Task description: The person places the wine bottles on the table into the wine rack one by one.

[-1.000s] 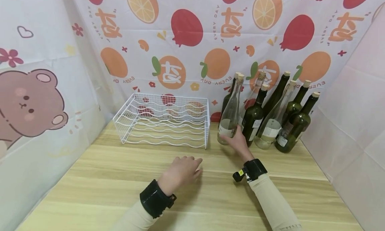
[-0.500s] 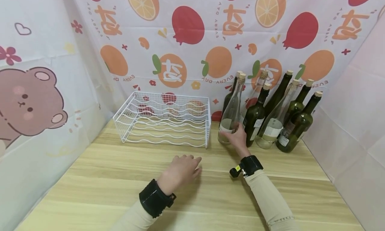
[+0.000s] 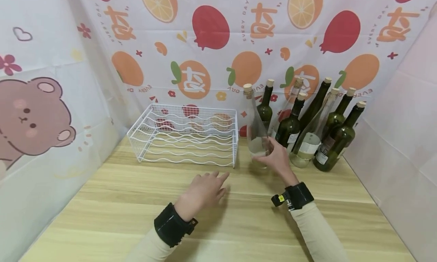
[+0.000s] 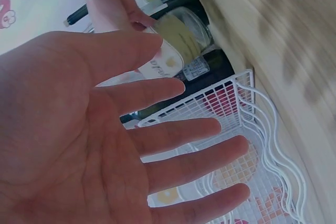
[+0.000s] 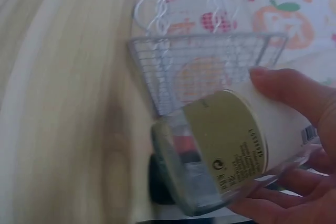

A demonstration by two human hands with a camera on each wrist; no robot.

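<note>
My right hand grips a clear glass wine bottle low on its body, around the label. The corked bottle leans, its neck toward the rack. In the right wrist view, thumb and fingers of the right hand wrap the label, and the bottle's base shows close over the table. The white wire wine rack, with wavy shelf bars, stands just left of the bottle. In front of the rack, my left hand is held low over the table, palm facing the rack, fingers spread and holding nothing.
Several corked bottles stand grouped at the back right, among them a dark green bottle, a clear bottle and another green bottle. A fruit-print cloth hangs behind the wooden table.
The right hand has pulled the clear bottle away from the group, leftward and nearer, tilting it; the green bottle behind now shows. The left hand has barely moved.
</note>
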